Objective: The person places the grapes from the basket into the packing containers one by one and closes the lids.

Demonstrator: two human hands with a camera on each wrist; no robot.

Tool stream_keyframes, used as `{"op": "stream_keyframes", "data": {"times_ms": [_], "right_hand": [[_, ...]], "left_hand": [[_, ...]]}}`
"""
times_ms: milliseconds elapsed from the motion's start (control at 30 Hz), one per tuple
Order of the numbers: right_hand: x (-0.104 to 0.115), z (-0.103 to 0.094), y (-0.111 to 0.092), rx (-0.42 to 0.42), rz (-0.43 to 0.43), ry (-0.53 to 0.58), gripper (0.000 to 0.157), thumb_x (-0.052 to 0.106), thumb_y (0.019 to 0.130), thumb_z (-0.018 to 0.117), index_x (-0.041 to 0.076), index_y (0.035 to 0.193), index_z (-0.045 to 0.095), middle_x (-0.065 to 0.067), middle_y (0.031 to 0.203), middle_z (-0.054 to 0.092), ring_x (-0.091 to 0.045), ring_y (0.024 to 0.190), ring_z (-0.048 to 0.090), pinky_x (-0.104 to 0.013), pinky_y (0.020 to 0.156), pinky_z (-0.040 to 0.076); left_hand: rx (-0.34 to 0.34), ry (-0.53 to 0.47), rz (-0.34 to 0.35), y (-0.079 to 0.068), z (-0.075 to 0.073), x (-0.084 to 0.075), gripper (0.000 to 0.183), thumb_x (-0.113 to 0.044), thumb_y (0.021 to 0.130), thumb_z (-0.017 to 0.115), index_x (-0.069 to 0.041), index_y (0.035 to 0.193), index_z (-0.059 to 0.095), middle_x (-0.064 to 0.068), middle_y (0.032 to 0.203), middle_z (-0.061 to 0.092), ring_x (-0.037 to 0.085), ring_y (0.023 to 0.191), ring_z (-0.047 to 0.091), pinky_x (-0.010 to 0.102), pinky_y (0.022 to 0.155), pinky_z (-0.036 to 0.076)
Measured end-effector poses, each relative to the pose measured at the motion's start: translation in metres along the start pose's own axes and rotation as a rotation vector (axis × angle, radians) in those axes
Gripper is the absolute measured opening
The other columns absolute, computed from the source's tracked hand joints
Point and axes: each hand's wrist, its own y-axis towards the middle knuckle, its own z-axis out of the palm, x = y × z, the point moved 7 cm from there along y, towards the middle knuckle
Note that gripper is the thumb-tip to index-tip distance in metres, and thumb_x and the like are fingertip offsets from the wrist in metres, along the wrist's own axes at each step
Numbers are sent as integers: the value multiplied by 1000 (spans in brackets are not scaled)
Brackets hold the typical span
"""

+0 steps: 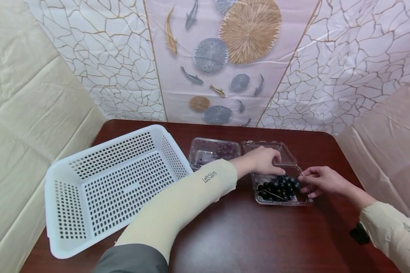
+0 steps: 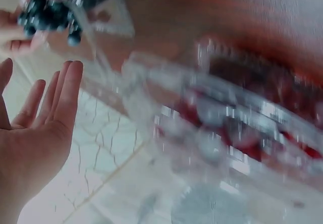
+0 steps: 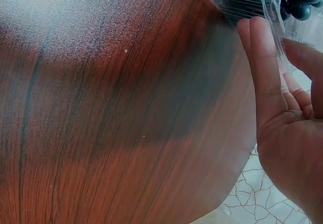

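In the head view, a clear plastic clamshell box (image 1: pixel 302 200) holds a bunch of dark grapes (image 1: pixel 280 189), its hinged lid (image 1: pixel 288 153) laid back behind it. My right hand (image 1: pixel 322 182) pinches the box's right wall; in the right wrist view, thumb (image 3: pixel 303 57) and fingers (image 3: pixel 262 62) lie on opposite sides of the plastic. Over the box's back rim is my left hand (image 1: pixel 263 159). Its fingers (image 2: pixel 68 90) look extended in the left wrist view, with the grapes beyond them; I see nothing held there.
A second clear box (image 1: pixel 199 151) with reddish grapes (image 1: pixel 227 149) stands left of the first, partly behind my left forearm. A large white perforated basket (image 1: pixel 153 131) takes up the table's left side. Fabric walls (image 1: pixel 372 68) border the dark wooden table (image 1: pixel 246 239).
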Motion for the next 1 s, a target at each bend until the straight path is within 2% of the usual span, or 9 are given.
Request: {"op": "stream_keyframes", "data": {"times_ms": [67,167,233,367,467,533,700,933,1000], "right_hand": [[0,0,-1,-2,2,-2,37,20,96,61,-12,112,52,-16,96,72,-31,84,71,-45,62,59],[1,1,-4,-4,5,-5,37,20,96,61,-12,113,51,-16,96,72,-31,84,71,-44,62,59],[0,1,-4,-5,5,-3,38,20,96,60,-12,114,51,-16,97,72,-30,84,71,-44,63,59],[-2,-1,-5,-3,1,4,39,19,97,60,-13,116,49,-14,97,72,-30,85,71,-44,63,59],[-3,-1,-4,-1,-6,2,40,20,97,59,-13,117,48,-13,97,72,-29,85,71,-44,63,59],[-4,-1,-4,0,-7,5,41,20,97,60,-13,118,48,-13,97,72,-29,85,71,-44,63,59],[-6,-1,-4,0,-13,5,41,21,96,60,-12,117,49,-13,98,72,-29,84,72,-44,63,59],[-7,0,-8,15,-16,25,39,19,97,59,-14,116,49,-10,97,73,-29,84,71,-45,65,59],[-6,0,-8,19,-22,26,39,19,97,59,-14,116,49,-9,97,73,-29,84,72,-45,65,59]], "left_hand": [[-28,-6,-18,-2,-13,3,41,-52,90,61,-24,119,62,-11,108,65,7,103,56,21,87,44],[-77,-33,-95,-8,-30,9,44,-54,91,58,-24,122,60,-9,123,62,10,113,55,23,89,45],[-126,-67,-167,-10,-39,15,46,-55,91,56,-23,123,60,-9,124,61,11,114,56,23,89,46],[-215,-199,-362,-16,-49,31,52,-59,90,53,-18,121,61,-5,121,63,14,109,59,25,84,49],[-228,-303,-479,-20,-46,39,58,-62,90,50,-15,124,61,-2,124,62,17,113,59,29,85,50],[-210,-354,-514,-20,-42,41,61,-62,91,49,-15,127,60,-1,130,59,19,121,54,31,90,49],[-167,-452,-546,-17,-30,41,63,-62,92,47,-17,135,55,-2,145,47,21,138,37,36,103,42],[-134,-504,-592,-8,-11,37,59,-64,92,44,-28,138,53,-6,149,42,19,140,34,35,108,37],[-124,-511,-609,-7,-8,36,61,-65,92,42,-28,139,51,-6,151,39,19,141,32,35,109,35]]}}
